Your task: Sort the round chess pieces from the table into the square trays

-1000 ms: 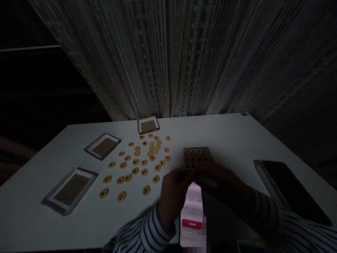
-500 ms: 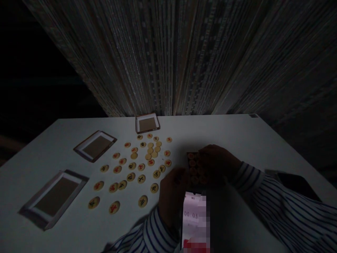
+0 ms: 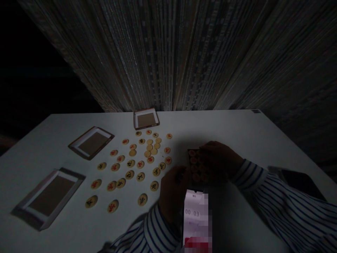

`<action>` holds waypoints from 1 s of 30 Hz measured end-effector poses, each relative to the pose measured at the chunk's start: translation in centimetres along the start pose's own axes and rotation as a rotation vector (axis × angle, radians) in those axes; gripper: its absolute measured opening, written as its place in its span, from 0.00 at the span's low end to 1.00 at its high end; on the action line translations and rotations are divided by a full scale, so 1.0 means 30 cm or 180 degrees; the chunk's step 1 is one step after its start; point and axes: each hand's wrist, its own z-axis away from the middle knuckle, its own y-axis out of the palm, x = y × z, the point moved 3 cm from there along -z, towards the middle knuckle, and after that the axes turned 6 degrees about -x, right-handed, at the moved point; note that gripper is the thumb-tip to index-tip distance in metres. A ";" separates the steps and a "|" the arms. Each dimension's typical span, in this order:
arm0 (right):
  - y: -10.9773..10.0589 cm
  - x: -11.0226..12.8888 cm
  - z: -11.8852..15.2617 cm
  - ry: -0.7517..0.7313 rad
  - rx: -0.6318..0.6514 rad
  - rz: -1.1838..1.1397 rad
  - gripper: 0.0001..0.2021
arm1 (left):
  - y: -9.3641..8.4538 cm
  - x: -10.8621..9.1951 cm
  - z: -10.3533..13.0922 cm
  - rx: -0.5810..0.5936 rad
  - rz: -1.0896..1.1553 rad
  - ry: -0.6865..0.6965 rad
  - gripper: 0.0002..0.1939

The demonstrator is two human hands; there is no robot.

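Toward the table's [image 3: 231, 128] front edge, my left hand [image 3: 172, 191] and right hand [image 3: 222, 158], grips unclear, are flanking a probably light box [image 3: 189, 162], best held by its walls.

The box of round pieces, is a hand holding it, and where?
The right hand covers the right side of the box, but it's too dark to tell if it grips. The left hand is nearby.

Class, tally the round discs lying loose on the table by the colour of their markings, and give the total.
Red-marked discs: 14
Black-marked discs: 13
Discs showing no marking: 7
Total: 34
Discs in the box are left out; the right hand hides part of it.
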 end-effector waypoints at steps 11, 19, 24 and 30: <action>0.008 0.010 0.004 -0.0028 0.0165 0.0097 0.16 | 0.015 0.008 0.006 0.0135 -0.0429 0.0013 0.13; 0.003 0.031 0.003 -0.0075 0.0232 0.0164 0.17 | 0.021 0.010 0.005 0.0197 -0.0597 0.0040 0.14; 0.013 0.025 0.003 -0.0041 0.0105 0.0053 0.16 | 0.023 0.013 0.003 0.0177 -0.0525 0.0133 0.14; -0.012 0.037 0.019 -0.0096 0.0172 0.0225 0.16 | 0.024 0.015 0.001 0.0177 -0.0471 0.0128 0.13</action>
